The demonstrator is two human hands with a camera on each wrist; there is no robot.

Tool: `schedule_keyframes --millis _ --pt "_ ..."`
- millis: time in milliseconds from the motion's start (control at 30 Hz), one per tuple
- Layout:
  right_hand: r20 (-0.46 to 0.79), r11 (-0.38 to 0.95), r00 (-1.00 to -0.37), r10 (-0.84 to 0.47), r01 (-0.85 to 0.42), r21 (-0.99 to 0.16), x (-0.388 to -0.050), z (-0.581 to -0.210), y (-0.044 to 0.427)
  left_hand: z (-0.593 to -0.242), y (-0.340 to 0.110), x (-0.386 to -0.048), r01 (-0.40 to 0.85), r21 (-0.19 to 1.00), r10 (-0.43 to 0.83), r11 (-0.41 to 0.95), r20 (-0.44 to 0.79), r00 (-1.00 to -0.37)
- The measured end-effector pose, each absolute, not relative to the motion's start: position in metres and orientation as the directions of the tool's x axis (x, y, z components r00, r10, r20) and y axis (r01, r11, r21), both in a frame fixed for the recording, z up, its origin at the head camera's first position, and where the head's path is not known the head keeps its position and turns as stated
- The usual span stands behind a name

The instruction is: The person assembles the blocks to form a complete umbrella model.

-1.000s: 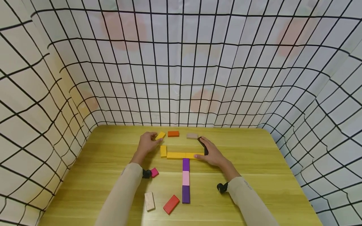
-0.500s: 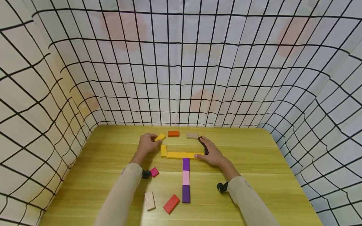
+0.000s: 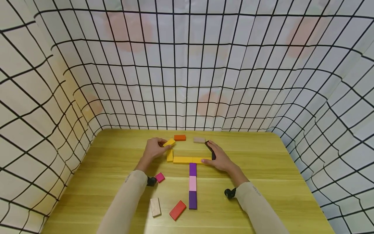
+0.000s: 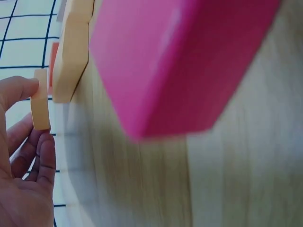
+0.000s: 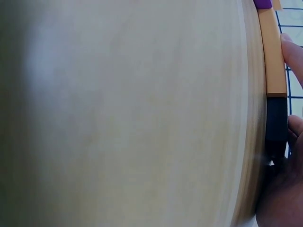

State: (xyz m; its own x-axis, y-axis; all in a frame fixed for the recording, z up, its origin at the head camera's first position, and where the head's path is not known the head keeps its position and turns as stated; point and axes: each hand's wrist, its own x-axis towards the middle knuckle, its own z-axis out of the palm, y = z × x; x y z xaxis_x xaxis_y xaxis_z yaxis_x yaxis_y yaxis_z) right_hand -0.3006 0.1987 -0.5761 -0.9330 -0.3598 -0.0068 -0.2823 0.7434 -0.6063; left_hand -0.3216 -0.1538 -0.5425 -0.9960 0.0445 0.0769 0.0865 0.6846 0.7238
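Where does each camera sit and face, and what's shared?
Head: worn on the head, forward and down at the table; left hand, right hand, sleeves show.
Left wrist: worn there, toward the held yellow block; left hand shows.
Right wrist: worn there, toward the black block; right hand partly shows.
Head and left wrist share a magenta block.

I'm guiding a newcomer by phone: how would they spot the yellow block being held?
On the wooden table, find the yellow row across the purple-and-pink column's far end. Beyond the row's left end, the left grip pinches the yellow block. Of everything yellow, it alone is both slanted and pinched.
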Motion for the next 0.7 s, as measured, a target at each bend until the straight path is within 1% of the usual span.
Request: schedule_keyframes --millis 133,333,500,700 --pt "-0.006 0.741 -0.934 -0.357 -0.280 -0.610 -0.302 -0.575 0.199 -0.542 -0.147 -0.322 0.096 0.735 0.053 0.672 0.081 -0.995" --pt "-0.046 0.745 -0.937 -0.346 -0.245 -0.620 -0.298 -0.577 0.198 -0.547 -0.137 -0.321 0.071 0.763 0.039 0.642 0.060 -0.997" --pt "-0.047 0.738 -0.937 -0.345 -0.240 -0.630 -0.298 -0.574 0.197 -0.549 -0.132 -0.324 0.074 0.765 0.035 0.640 0.067 -0.997" --pt "-0.043 0.744 -0.936 -0.348 -0.248 -0.621 -0.300 -0.573 0.198 -0.551 -0.128 -0.329 0.043 0.777 0.006 0.627 0.051 -0.999"
